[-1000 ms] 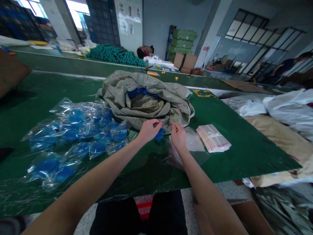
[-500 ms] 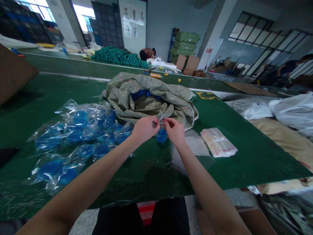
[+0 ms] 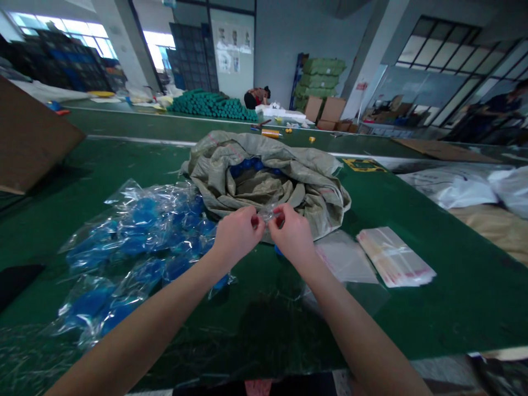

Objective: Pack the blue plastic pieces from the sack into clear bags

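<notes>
Pinched between the fingers of my left hand (image 3: 238, 235) and my right hand (image 3: 291, 231) is the top of a clear plastic bag (image 3: 268, 212). Part of a blue ball-like item (image 3: 278, 251) shows just below my right hand; whether it sits inside that bag I cannot tell. Right behind both hands lies a large grey-green woven sack (image 3: 330, 190), its mouth open on several blue balls (image 3: 249, 164). To the left spreads a heap of blue items in clear bags (image 3: 144, 214). Loose clear bags (image 3: 344, 256) lie beside my right forearm.
A banded stack of clear bags (image 3: 394, 256) rests on the green table (image 3: 412, 308) at right. A cardboard box (image 3: 31, 137) stands at the far left. Across the back lie green rolls (image 3: 212, 104) and a roll of tape (image 3: 271, 133); a person (image 3: 256, 97) bends beyond them.
The view has shifted, so the table scene sits lower. My hands keep their pinch on the bag and have come closer together; the blue item beneath is now mostly hidden.
</notes>
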`<state>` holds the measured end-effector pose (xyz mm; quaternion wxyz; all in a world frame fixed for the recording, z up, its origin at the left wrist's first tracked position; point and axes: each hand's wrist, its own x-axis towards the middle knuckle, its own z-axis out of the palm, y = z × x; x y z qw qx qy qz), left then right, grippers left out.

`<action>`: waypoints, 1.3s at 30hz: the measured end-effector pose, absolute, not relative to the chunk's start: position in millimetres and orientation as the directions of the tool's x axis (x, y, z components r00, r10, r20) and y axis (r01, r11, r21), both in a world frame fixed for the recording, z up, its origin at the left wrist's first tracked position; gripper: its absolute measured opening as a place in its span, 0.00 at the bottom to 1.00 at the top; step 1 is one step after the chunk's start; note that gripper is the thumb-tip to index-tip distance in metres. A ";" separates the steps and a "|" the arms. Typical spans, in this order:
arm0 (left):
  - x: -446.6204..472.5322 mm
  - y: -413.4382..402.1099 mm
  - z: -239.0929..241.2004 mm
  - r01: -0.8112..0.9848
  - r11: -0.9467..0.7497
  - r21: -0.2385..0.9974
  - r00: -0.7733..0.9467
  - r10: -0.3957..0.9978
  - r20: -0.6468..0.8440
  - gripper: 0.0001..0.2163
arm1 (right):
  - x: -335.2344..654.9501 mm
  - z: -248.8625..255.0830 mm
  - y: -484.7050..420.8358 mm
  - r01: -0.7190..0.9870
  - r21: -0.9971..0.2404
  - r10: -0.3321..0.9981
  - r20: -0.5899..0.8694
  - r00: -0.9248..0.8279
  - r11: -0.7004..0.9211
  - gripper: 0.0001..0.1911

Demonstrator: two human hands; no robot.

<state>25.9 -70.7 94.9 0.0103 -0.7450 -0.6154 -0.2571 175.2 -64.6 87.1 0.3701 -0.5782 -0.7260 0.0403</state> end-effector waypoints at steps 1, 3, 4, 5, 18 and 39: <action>23.6 -71.4 100.1 0.901 -0.278 0.332 0.127 0.902 0.413 0.10 | 173.7 92.6 -66.3 0.796 -0.505 0.875 0.480 -0.061 0.333 0.09; 18.9 -73.7 112.3 0.869 -0.325 0.374 0.139 0.884 0.446 0.11 | 172.2 104.6 -69.0 0.775 -0.539 0.881 0.470 -0.048 0.330 0.10; 16.8 -75.1 118.4 0.858 -0.341 0.385 0.142 0.877 0.460 0.11 | 171.9 110.8 -70.0 0.764 -0.550 0.881 0.471 -0.050 0.337 0.11; 14.9 -76.6 124.0 0.848 -0.355 0.393 0.144 0.869 0.474 0.11 | 171.9 116.6 -70.8 0.753 -0.559 0.878 0.475 -0.054 0.348 0.12; 11.6 -82.8 140.1 0.813 -0.509 0.282 0.198 0.698 0.688 0.12 | 177.2 132.7 -70.3 0.728 -0.543 0.858 0.498 -0.122 0.419 0.18; 26.0 -61.4 111.8 0.972 -0.228 0.052 0.194 0.910 0.367 0.20 | 170.8 96.8 -31.4 0.934 -0.323 0.973 0.215 -0.087 0.155 0.13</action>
